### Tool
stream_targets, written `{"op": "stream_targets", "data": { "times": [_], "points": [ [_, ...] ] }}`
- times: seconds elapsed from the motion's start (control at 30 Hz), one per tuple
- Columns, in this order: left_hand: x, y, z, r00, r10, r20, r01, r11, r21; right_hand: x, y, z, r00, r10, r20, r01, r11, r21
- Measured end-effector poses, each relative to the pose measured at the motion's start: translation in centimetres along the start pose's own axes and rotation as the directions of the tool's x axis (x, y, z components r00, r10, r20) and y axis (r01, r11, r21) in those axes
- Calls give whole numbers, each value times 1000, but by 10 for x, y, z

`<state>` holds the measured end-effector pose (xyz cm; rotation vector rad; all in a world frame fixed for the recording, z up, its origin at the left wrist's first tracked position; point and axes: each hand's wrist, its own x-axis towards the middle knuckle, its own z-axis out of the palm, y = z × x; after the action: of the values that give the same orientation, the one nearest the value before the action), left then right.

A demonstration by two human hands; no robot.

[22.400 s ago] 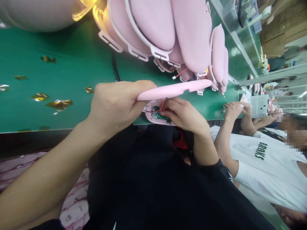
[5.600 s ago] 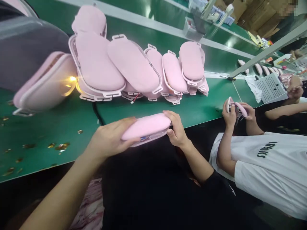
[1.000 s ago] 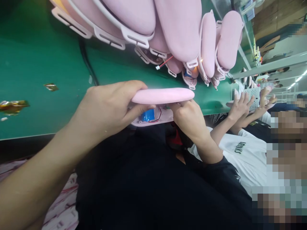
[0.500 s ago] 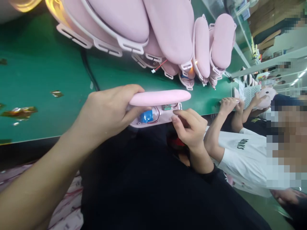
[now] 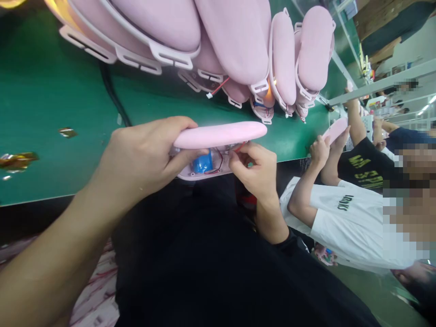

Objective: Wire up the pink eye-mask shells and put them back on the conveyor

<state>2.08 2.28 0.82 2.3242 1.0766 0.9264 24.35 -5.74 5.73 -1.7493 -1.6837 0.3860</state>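
Observation:
My left hand [image 5: 146, 152] grips a pink plastic casing at its left end, its thumb between the two parted halves. The upper shell [image 5: 221, 134] is smooth and rounded. In the lower shell [image 5: 190, 176] lies a blue-wrapped battery [image 5: 203, 162] with a thin dark wire [image 5: 220, 159] beside it. My right hand [image 5: 255, 168] is at the right end of the gap, thumb and forefinger closed in a pinch. A red wire [image 5: 240, 147] shows at these fingertips; its end is hidden by the fingers and the upper shell.
Several pink casings [image 5: 235, 41] stand along the back of the green table [image 5: 44, 118], one with a loose red wire [image 5: 220, 87] and white plug. Amber film scraps [image 5: 18, 160] lie at left, near a black cable [image 5: 114, 97]. A co-worker in white [image 5: 340, 209] handles a pink part at right.
My right hand has moved left and up into the gap, and its fingers now pinch at a red wire. The casing has shifted slightly left in view. The co-worker's hands have raised a pink part.

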Motion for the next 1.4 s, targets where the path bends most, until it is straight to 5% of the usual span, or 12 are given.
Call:
{"op": "stream_targets", "data": {
  "times": [0.1,0.33,0.77,1.0,1.4],
  "points": [
    [1,1,-1,1000,-1,27,2,1000,-14,3,15,-18,988,-134,76,145,978,-151],
    [0,0,-1,999,-37,38,38,999,-19,14,35,-27,936,-177,304,252,941,-228],
    [-3,1,0,995,-72,75,73,997,-7,15,44,-21,917,-179,357,296,904,-309],
    [-4,0,0,999,3,33,-4,1000,20,15,45,-15,933,-140,331,283,855,-435],
    [-10,0,-1,998,43,51,-46,998,53,24,66,-18,861,-288,419,429,855,-293]
  ]
}}
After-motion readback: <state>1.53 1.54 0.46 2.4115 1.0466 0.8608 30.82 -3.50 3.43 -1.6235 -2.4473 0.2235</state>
